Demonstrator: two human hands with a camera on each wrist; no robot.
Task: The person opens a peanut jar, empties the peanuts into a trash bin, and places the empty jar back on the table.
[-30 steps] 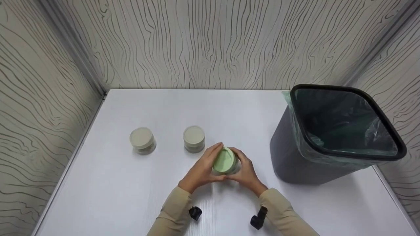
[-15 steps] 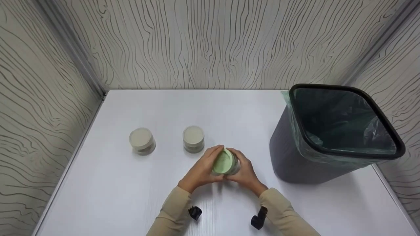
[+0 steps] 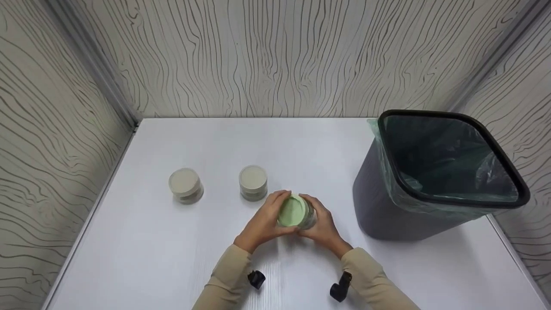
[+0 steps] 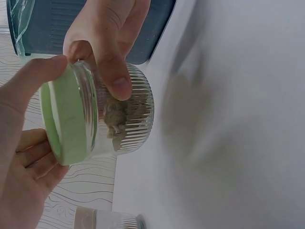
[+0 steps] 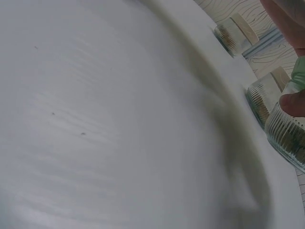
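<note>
Between both hands in the head view is a glass jar (image 4: 138, 112) with a pale green lid (image 3: 292, 211). Its ribbed body shows brown, lumpy contents in the left wrist view, and it is tilted with its lid toward the left. My left hand (image 3: 260, 224) grips the lid, thumb and fingers on opposite sides of the rim. My right hand (image 3: 323, 226) holds the glass body, its thumb (image 4: 116, 78) pressed along the ribs. At the right wrist view's edge, part of the jar and right hand is cut off.
Two similar jars with beige lids stand upright on the white table (image 3: 142, 258): a left jar (image 3: 185, 185) and a middle jar (image 3: 253, 183) just beyond my left hand. A grey bin (image 3: 387, 202) with a greenish liner stands at right. Patterned walls (image 3: 258, 60) enclose the table.
The green-lidded jar has tilted slightly further, its lid leaning left and more of its glass showing at right. Both hands keep their hold in nearly the same place.
</note>
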